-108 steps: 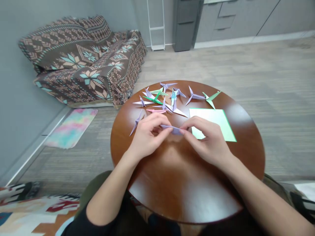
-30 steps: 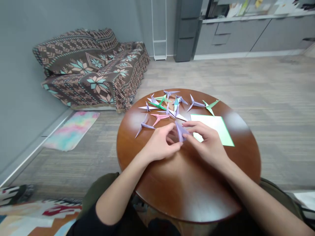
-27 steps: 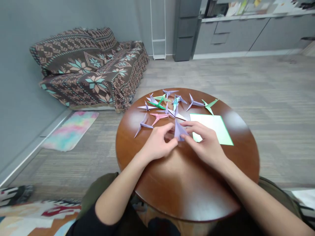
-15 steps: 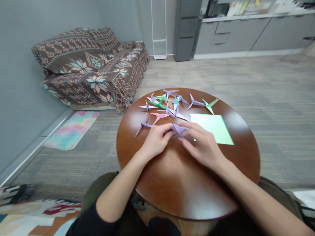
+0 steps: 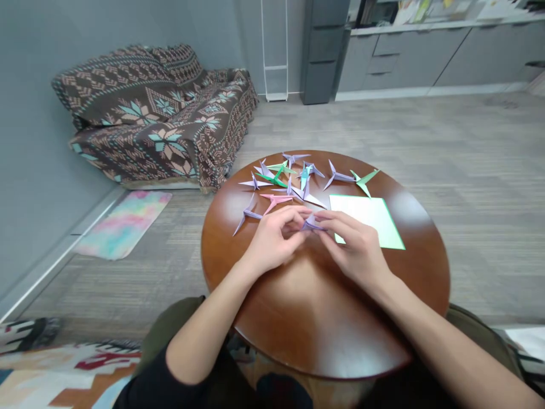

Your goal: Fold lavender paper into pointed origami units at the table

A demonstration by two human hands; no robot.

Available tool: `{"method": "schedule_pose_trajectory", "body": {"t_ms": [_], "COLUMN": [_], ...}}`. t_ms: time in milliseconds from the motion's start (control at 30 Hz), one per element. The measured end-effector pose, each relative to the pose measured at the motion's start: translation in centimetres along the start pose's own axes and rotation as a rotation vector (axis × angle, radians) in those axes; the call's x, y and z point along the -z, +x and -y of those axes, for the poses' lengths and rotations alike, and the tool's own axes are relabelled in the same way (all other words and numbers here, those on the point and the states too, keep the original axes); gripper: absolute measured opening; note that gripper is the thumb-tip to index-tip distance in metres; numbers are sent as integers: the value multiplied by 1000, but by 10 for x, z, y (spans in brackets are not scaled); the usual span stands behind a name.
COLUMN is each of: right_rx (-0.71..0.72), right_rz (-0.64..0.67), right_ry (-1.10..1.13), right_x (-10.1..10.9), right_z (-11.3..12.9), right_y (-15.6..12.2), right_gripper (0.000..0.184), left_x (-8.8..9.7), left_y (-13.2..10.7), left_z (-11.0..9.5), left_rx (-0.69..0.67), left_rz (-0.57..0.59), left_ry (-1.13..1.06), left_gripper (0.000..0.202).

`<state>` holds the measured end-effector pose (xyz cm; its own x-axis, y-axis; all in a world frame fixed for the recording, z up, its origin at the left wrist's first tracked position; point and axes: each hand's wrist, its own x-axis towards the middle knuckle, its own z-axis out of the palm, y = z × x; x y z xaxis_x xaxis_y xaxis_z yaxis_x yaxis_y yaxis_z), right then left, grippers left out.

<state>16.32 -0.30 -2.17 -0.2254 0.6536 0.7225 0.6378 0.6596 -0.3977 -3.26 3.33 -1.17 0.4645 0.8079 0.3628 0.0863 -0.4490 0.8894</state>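
Between my two hands, above the round brown table (image 5: 323, 318), is a small folded piece of purple origami paper (image 5: 313, 222). My left hand (image 5: 279, 236) pinches its left side with thumb and fingers. From the right, my right hand (image 5: 353, 241) grips the other side, its fingers partly covering the paper. Just beyond my left hand lie a pink paper crane (image 5: 276, 200) and a purple paper crane (image 5: 247, 215). A stack of green-edged pale sheets (image 5: 372, 221) lies flat by my right hand, which covers its near left corner.
Several more folded cranes in purple and green, among them a dark green one (image 5: 273, 179), cluster at the table's far side. A light green crane (image 5: 364, 182) lies at the far right. A blanket-covered sofa (image 5: 170, 125) and a pastel mat (image 5: 125, 224) are beyond the table.
The purple paper has turned in my fingers and now shows a raised point. My left fingers have moved forward and right around it; my right hand has shifted its grip slightly.
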Motion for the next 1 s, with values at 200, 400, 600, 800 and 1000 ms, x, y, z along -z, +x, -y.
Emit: {"method": "schedule_pose_trajectory", "body": {"t_ms": [200, 400, 600, 800, 1000], "right_rx": [-32, -163, -435, -519, -650], "right_rz": [8, -2, 93, 65, 198], "right_ry": [-37, 90, 429, 597, 672], "right_x": [0, 0, -1, 0, 4], "right_z": [4, 5, 6, 9, 5], "right_y": [-1, -1, 4, 4, 6], "right_gripper": [13, 8, 6, 9, 11], "left_x": [0, 1, 1, 4, 7], "left_y": [0, 2, 2, 2, 5], "left_z": [-4, -2, -3, -12, -7], "left_rx": [16, 25, 76, 95, 227], "left_rz": [1, -74, 16, 132, -61], "left_ry": [82, 138, 56, 138, -210], "left_gripper": [16, 20, 11, 15, 25]}}
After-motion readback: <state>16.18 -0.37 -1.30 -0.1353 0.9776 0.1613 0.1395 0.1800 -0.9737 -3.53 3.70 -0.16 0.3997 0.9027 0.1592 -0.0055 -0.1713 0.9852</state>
